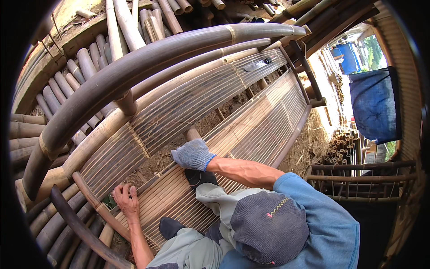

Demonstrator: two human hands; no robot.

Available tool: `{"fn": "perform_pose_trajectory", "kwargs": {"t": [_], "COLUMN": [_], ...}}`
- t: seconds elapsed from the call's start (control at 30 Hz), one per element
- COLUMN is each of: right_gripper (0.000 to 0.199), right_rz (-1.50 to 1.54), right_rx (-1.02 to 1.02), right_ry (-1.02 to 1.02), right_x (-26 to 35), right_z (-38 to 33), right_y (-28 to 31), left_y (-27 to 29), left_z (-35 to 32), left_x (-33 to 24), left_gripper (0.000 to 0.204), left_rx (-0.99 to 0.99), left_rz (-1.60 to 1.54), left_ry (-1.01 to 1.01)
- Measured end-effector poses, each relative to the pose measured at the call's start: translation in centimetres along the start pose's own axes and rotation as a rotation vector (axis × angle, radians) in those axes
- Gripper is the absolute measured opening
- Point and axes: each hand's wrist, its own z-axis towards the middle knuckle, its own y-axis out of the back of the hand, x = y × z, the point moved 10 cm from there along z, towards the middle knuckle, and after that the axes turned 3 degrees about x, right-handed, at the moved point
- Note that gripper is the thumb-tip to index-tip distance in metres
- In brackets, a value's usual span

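Observation:
A bamboo bench frame holds a seat of thin split-bamboo slats, with a gap along its middle. My bare left hand lies at the left end of the seat, by the gap, its bent fingers apart and thumb raised. My right hand, in a grey-blue knit glove, is closed over the edge of the near slats. A thin strip along that edge passes under the glove. Whatever lies inside the glove's fingers is hidden. Dark-covered feet rest on the near slats.
Thick curved bamboo poles arch over the far side. Cut bamboo lengths lie stacked at left. A clear bottle lies on the far slats. Straw covers ground at right, near hanging blue cloth. A dark cap blocks the lower middle.

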Motion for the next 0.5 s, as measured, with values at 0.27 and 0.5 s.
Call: {"fn": "perform_pose_trajectory", "kwargs": {"t": [0.27,0.5], "right_gripper": [0.025,0.034], "right_rz": [-0.148,1.191], "right_rx": [-0.381,-0.188], "right_ry": [0.211,-0.047], "right_x": [1.9,-4.1], "right_z": [-1.2,-6.4], "right_y": [3.7,7.3], "left_y": [2.7,-1.0], "left_z": [-1.1,-0.9], "left_x": [-0.2,0.5], "left_gripper": [0.031,0.03], "left_rx": [-0.048,0.207], "left_rz": [-0.034,0.01], "left_ry": [-0.022,0.069]}}
